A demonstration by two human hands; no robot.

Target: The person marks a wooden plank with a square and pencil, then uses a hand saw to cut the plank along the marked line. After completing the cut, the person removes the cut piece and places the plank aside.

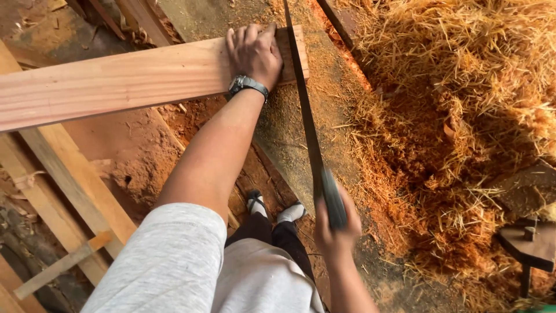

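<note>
A pale red plank runs across the upper left of the view, from nine o'clock toward one o'clock, its cut end near the top centre. A long dark saw blade crosses that end, slanting from twelve o'clock down toward five o'clock, its edge against the plank's end.

The left hand lies flat on the plank just beside the blade, fingers together and spread over the wood, pressing it down; a watch sits on the wrist. The right hand, low at centre right, is closed tight around the saw handle, fingers wrapped fully about it.

Below the arms, at six o'clock, are dark trousers and two sandalled feet on a floor of red sawdust. A grey sleeve fills the lower left. More planks lie at eight o'clock. A heap of straw-like shavings fills the right side, from one to four o'clock.
</note>
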